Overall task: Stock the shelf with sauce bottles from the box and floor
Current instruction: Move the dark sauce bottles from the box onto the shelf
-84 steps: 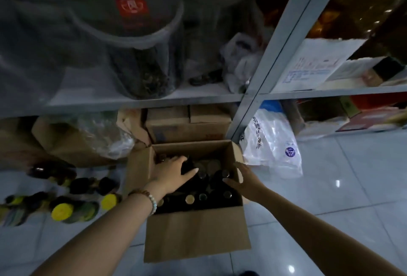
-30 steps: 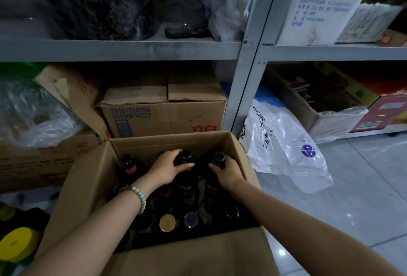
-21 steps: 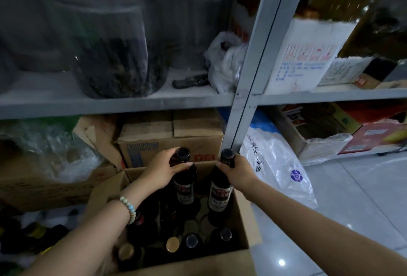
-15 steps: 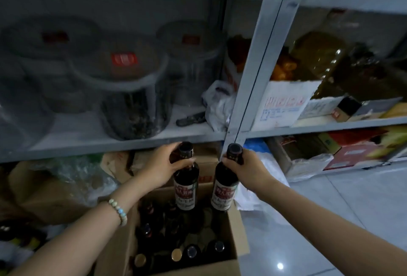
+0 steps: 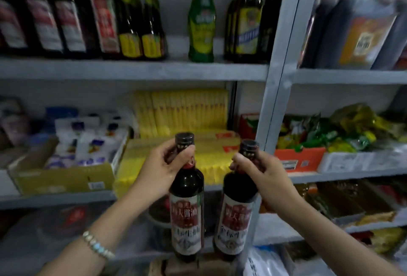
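Left hand, right hand gripping sauce bottles, labels perhaps soy

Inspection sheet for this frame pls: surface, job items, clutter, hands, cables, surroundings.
Surface: top shelf, grey, holds a row of dark bottles and a green bottle.
Job's things: left bottle and right bottle, dark sauce bottles, roughly upright, apart, held up.
Clutter: yellow packets and snack bags on middle shelves.
Grippers: left hand grips left bottle's neck; right hand grips right bottle's neck.
Cables: nothing seen.
Surroundings: grey shelf post; dim, blurred view.
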